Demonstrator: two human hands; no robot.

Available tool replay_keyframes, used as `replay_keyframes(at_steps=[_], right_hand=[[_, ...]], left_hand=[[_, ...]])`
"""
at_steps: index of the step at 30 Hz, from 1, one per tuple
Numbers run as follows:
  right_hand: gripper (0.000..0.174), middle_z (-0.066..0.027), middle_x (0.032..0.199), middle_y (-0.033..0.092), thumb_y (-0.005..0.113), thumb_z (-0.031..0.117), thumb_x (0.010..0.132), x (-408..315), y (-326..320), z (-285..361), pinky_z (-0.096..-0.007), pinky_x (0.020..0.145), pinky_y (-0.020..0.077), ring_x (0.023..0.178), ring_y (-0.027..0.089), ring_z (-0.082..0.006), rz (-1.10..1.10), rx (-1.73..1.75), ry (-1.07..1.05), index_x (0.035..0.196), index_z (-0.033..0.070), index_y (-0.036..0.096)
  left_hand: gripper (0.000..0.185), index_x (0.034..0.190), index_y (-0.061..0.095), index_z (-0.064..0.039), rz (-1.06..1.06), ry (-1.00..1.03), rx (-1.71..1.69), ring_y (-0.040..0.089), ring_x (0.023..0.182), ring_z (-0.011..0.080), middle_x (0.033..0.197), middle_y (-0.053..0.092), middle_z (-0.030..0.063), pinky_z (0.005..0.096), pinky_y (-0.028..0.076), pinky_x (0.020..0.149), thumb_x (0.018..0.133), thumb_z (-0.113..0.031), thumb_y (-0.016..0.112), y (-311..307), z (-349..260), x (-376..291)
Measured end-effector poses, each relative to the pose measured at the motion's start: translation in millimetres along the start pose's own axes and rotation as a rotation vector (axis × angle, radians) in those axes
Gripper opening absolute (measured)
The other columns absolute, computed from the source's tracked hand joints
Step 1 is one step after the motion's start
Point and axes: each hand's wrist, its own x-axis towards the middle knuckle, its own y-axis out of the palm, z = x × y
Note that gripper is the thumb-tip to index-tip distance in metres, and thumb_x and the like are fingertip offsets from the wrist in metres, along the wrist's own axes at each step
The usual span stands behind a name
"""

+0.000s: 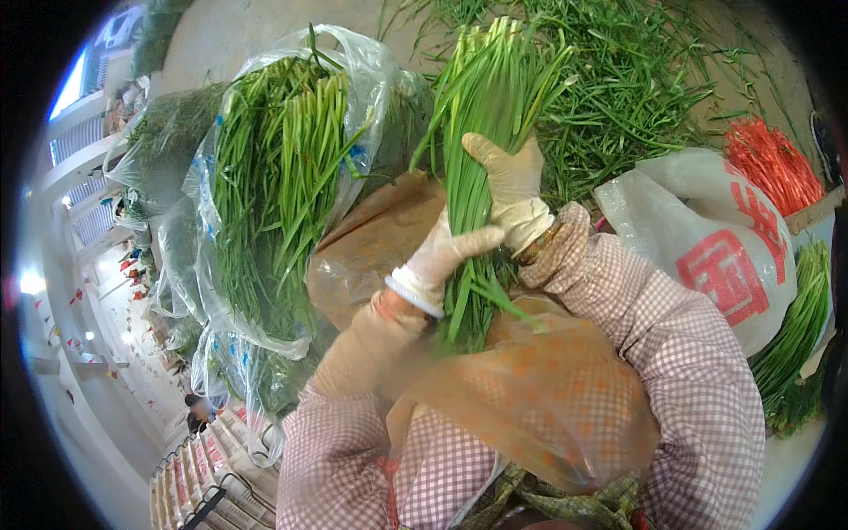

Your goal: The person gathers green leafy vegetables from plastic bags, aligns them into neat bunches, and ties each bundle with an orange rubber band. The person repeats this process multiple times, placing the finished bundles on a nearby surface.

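Both my hands wear pale, thin gloves and hold one large bunch of long green leafy stalks (472, 165), its pale cut ends pointing away from me. My right hand (510, 175) grips the bunch at mid-length from the right, thumb laid across the leaves. Lower down, my left hand (440, 255) is closed around the leaves from the left, with a white band at its wrist. The leaf tips hang over a brownish plastic sheet (550, 391) on my lap. Left of the bunch, an opened clear plastic bag (371, 73) holds more of the same stalks (291, 146).
Loose green leaves (616, 86) lie heaped on the floor ahead. At right are a white woven sack (702, 245) with red print, red plastic strips (772, 165) and another green bunch (795, 318). More filled bags (169, 146) stand left. Stacked crates (212, 470) and a person (199, 411) are at lower left.
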Motion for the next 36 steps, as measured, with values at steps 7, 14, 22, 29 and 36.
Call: replay_keyframes(at_steps=[7,14,22,29,36], right_hand=[[0.05,-0.0091,0.101,0.068,0.078,-0.007,0.075,-36.6,16.0,19.0,-0.0345,0.072,0.0602,0.082,0.069,-0.0225,-0.022,0.053,0.078,0.119,0.003,0.055],[0.061,-0.0112,0.126,0.062,0.072,0.041,0.088,-3.4,-10.6,37.2,-0.0453,0.101,0.0489,0.117,0.059,-0.0243,0.589,0.454,0.392,0.131,0.004,0.053],[0.075,-0.0121,0.134,0.054,0.074,0.054,0.08,-35.7,20.2,25.3,-0.0426,0.107,0.0411,0.123,0.051,-0.0261,0.896,0.713,0.729,0.139,0.015,0.047],[0.094,-0.0118,0.133,0.057,0.07,0.07,0.072,-14.1,44.3,48.6,-0.0468,0.103,0.0464,0.121,0.055,-0.0279,0.767,0.764,0.507,0.139,0.008,0.046],[0.064,-0.0108,0.103,0.066,0.063,0.055,0.089,12.1,35.7,39.1,-0.0421,0.07,0.0616,0.087,0.068,-0.0241,0.535,0.548,0.336,0.127,0.004,0.055]], left_hand=[[0.059,0.134,0.049,-0.003,0.053,-0.028,-0.146,0.061,0.108,0.0214,0.119,0.062,0.0078,0.0355,0.05,0.095,0.08,-0.004,0.073,15.6,23.0,-41.3],[0.046,0.119,0.058,0.0,-0.124,-0.003,0.183,0.061,0.066,0.0156,0.088,0.063,0.0061,0.0278,0.051,0.061,0.074,0.0,0.067,56.3,-98.6,-56.9],[0.021,0.099,0.063,-0.001,-0.235,0.504,0.356,0.054,0.064,0.0099,0.075,0.06,0.0009,0.026,0.046,0.06,0.081,-0.01,0.067,72.4,-143.1,-0.6],[0.043,0.114,0.061,0.002,-0.363,0.478,0.54,0.057,0.069,0.0131,0.086,0.064,0.0028,0.0272,0.046,0.058,0.071,0.0,0.066,39.0,-99.5,-43.2],[0.038,0.108,0.058,0.0,-0.324,-0.021,0.482,0.048,0.051,0.0154,0.07,0.056,0.006,0.0289,0.038,0.048,0.074,-0.004,0.075,-61.8,-23.2,-172.5]])
